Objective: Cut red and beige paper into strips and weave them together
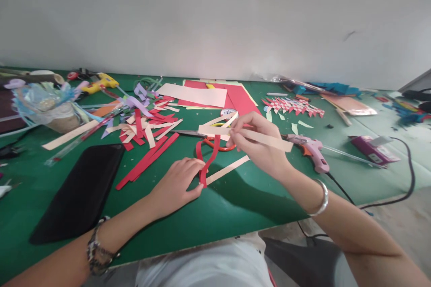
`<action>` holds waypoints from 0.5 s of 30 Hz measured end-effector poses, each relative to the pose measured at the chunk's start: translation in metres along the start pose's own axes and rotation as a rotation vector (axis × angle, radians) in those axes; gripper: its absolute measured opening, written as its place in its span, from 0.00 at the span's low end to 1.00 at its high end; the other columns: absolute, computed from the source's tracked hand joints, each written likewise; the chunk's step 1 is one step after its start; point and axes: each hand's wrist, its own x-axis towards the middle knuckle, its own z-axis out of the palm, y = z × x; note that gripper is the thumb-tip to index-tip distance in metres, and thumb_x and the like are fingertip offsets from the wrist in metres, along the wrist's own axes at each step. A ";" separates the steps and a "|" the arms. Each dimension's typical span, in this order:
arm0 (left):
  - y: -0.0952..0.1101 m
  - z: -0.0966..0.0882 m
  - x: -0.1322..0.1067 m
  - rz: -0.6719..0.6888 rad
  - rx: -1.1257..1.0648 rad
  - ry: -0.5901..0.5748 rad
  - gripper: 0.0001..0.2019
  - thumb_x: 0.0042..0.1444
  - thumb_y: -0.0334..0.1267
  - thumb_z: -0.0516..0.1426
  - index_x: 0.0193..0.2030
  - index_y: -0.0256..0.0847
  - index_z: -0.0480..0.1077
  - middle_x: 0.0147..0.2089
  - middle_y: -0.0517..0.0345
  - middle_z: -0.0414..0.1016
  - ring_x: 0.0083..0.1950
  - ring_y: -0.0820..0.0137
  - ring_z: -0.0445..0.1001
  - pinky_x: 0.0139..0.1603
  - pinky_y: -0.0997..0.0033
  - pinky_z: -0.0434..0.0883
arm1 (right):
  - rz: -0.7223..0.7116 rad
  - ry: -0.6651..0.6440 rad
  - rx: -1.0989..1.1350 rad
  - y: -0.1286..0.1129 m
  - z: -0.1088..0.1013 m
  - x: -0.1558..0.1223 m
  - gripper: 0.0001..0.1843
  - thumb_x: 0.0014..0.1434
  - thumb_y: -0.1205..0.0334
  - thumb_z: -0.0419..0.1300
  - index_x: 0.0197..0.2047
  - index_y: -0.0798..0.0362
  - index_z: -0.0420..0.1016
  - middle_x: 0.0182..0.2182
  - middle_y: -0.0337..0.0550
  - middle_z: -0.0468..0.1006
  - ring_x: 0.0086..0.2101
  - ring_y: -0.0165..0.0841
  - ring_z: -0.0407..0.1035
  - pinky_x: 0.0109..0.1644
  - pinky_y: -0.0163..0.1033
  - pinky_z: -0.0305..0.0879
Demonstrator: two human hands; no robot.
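My left hand pinches a red paper strip at its lower end, and the strip bends up into a loop. A cream paper strip runs off to the right from the pinched spot; whether it is held too I cannot tell. Above and to the right, my right hand is closed on another cream paper strip that pokes out on both sides of the fingers. Behind the strips lie scissors with orange handles, partly hidden by my right hand and the red loop.
Cut red and cream strips are heaped left of centre, near a black flat case. At the back are red paper sheets and a checked woven paper piece. A pink glue gun with a cord lies right.
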 end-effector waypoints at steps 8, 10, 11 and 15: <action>0.001 0.000 -0.001 0.016 -0.003 0.006 0.11 0.56 0.37 0.48 0.46 0.43 0.63 0.49 0.55 0.67 0.49 0.64 0.63 0.49 0.63 0.61 | 0.059 0.098 0.107 0.010 -0.004 0.017 0.10 0.48 0.63 0.61 0.26 0.54 0.62 0.25 0.35 0.69 0.21 0.21 0.62 0.23 0.31 0.58; 0.001 0.000 0.000 0.015 -0.002 0.007 0.11 0.56 0.37 0.48 0.46 0.43 0.62 0.49 0.55 0.67 0.49 0.64 0.63 0.49 0.63 0.61 | 0.077 0.079 0.120 0.010 -0.005 0.018 0.10 0.48 0.63 0.61 0.26 0.54 0.62 0.25 0.35 0.69 0.22 0.22 0.62 0.23 0.30 0.58; 0.000 0.000 0.000 0.015 -0.001 0.005 0.11 0.56 0.37 0.48 0.46 0.43 0.62 0.49 0.55 0.67 0.49 0.64 0.63 0.49 0.63 0.61 | 0.086 0.062 0.120 0.010 -0.004 0.018 0.10 0.48 0.63 0.61 0.26 0.54 0.62 0.24 0.35 0.69 0.22 0.22 0.62 0.23 0.30 0.58; -0.002 0.001 0.000 0.022 0.014 0.002 0.12 0.56 0.37 0.48 0.47 0.43 0.62 0.50 0.54 0.67 0.51 0.63 0.63 0.50 0.61 0.61 | 0.111 -0.020 0.075 0.009 0.000 0.011 0.08 0.48 0.65 0.60 0.26 0.54 0.62 0.24 0.36 0.68 0.22 0.23 0.62 0.23 0.31 0.58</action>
